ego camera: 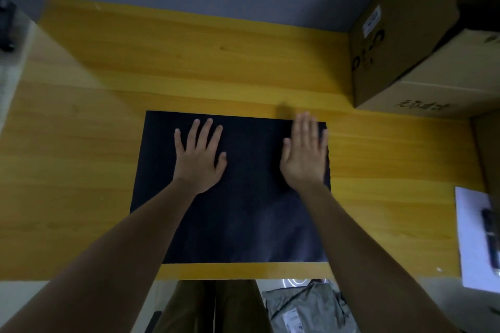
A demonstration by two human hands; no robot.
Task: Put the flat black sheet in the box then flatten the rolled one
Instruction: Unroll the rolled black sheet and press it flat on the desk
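Observation:
A black sheet [243, 213] lies spread flat on the yellow wooden table [81, 170], near its front edge. My left hand [200, 157] rests palm down on the sheet's upper left part, fingers spread. My right hand [305, 154] presses flat on the sheet's upper right edge, fingers together and slightly blurred. Neither hand holds anything. A cardboard box [400, 43] stands at the table's far right corner; its opening is not visible from here.
A second cardboard box [446, 89] sits under and beside the first at the right. A white sheet with a dark object on it [479, 235] lies at the right edge. Grey plastic bags [311, 308] lie on the floor below the table's front edge.

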